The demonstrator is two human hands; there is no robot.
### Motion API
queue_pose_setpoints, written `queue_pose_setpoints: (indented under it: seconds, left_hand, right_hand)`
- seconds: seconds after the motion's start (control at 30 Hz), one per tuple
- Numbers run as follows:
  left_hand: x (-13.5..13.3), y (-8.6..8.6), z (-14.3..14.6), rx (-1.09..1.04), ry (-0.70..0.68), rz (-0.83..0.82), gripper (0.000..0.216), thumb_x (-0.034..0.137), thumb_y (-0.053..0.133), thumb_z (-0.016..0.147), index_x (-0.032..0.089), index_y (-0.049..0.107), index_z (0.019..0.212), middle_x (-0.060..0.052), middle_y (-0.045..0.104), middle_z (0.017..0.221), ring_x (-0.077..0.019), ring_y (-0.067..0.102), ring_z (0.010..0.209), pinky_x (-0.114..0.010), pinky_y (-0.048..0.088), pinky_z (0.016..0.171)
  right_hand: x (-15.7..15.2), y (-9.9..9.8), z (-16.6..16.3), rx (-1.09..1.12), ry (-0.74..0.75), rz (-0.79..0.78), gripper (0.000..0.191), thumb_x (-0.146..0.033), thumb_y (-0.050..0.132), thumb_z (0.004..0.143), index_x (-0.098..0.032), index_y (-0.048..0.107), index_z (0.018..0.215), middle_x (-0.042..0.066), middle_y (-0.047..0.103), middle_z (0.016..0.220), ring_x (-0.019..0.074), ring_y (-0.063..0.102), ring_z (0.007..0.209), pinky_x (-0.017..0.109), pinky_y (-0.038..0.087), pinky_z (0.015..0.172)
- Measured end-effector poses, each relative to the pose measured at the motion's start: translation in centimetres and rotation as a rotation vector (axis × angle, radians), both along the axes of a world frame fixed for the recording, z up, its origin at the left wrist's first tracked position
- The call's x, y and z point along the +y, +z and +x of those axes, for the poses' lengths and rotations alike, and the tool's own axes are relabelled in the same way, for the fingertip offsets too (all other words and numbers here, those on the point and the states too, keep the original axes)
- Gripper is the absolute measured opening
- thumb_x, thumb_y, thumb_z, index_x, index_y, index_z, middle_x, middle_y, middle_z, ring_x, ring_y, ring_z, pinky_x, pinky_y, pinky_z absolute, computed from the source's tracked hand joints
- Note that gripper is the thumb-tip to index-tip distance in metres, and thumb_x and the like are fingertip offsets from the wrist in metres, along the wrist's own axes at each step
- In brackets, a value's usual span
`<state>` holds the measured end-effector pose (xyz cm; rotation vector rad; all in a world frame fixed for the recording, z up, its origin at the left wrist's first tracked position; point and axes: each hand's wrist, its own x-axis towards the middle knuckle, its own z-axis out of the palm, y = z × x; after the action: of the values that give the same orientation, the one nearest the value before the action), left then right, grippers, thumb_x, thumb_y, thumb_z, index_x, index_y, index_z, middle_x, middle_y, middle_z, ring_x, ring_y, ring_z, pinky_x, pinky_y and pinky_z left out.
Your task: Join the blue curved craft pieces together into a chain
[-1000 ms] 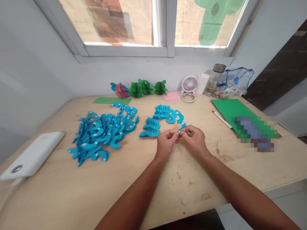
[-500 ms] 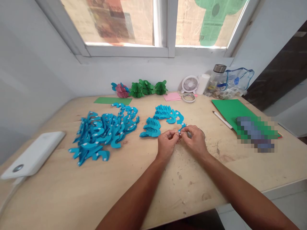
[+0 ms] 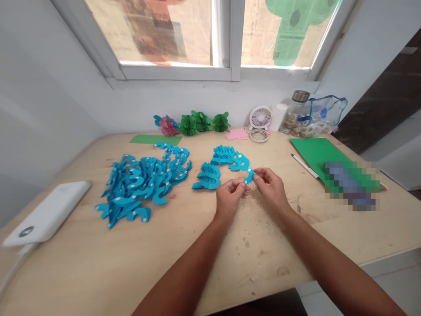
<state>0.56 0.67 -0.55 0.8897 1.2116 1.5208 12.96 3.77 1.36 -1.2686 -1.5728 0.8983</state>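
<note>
A blue curved paper strip [image 3: 250, 175] with small white squares on it is between my hands. My left hand [image 3: 231, 195] pinches its lower end with thumb and fingertips. My right hand [image 3: 272, 188] is closed at the strip's right edge, thumb and fingers together on it. The strip's upper end meets a folded blue paper chain [image 3: 224, 155] lying just behind. Another pleated blue paper stack [image 3: 207, 176] rests left of my fingers. Further left spreads a large heap of blue paper strips [image 3: 141, 180], many bearing white squares.
Green and pink paper honeycomb figures [image 3: 188, 125] line the wall, with a green paper strip [image 3: 156, 139] in front. A tape roll [image 3: 258, 135], small fan [image 3: 261, 117] and bottle [image 3: 296, 112] stand behind. Right: a pen [image 3: 305, 166] and green sheets [image 3: 315, 151]. Left: a white power bank [image 3: 48, 213].
My right hand has shifted slightly right, away from my left fingertips. More of the blue strip now shows between them. The left hand stays almost in place.
</note>
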Motion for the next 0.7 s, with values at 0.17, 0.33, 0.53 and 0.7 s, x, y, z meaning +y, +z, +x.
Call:
queue_pose_setpoints:
  seconds: [0.17,0.33,0.53,0.7]
  left_hand:
    - [-0.23,0.26,0.11,-0.043,-0.041,0.005,0.016,0.029,0.064,0.067,0.014,0.061,0.066,-0.003,0.064,0.055,-0.0106,0.055,0.047,-0.022,0.044,0.048]
    - [-0.23,0.40,0.19,-0.048,-0.064,0.005,0.021,0.034,0.065,0.067,0.015,0.058,0.068,-0.002,0.063,0.054,-0.0109,0.055,0.046,-0.022,0.044,0.046]
    - [-0.17,0.34,0.17,-0.039,-0.069,-0.005,0.024,0.037,0.066,0.067,0.015,0.056,0.064,-0.001,0.063,0.055,-0.0094,0.053,0.044,-0.021,0.041,0.046]
    - [-0.24,0.25,0.15,-0.046,-0.084,0.007,0.024,0.037,0.065,0.067,0.015,0.055,0.064,-0.002,0.065,0.058,-0.0088,0.052,0.044,-0.021,0.041,0.045]
  right_hand:
    - [-0.01,-0.01,-0.01,0.126,0.097,-0.102,0.024,-0.039,0.054,0.075,-0.015,0.061,0.073,0.001,0.061,0.065,0.0120,0.053,0.057,0.023,0.040,0.053]
    - [-0.23,0.06,-0.13,0.153,0.116,-0.071,0.022,-0.037,0.055,0.075,-0.016,0.060,0.069,0.000,0.059,0.061,0.0118,0.052,0.056,0.023,0.040,0.052]
    - [-0.15,-0.23,-0.19,0.127,0.155,-0.037,0.024,-0.038,0.052,0.076,-0.016,0.059,0.068,0.001,0.060,0.062,0.0128,0.053,0.058,0.023,0.041,0.054]
    - [-0.13,-0.14,-0.09,0.107,0.160,-0.026,0.024,-0.037,0.052,0.077,-0.016,0.059,0.067,0.000,0.059,0.061,0.0122,0.052,0.056,0.023,0.040,0.053]
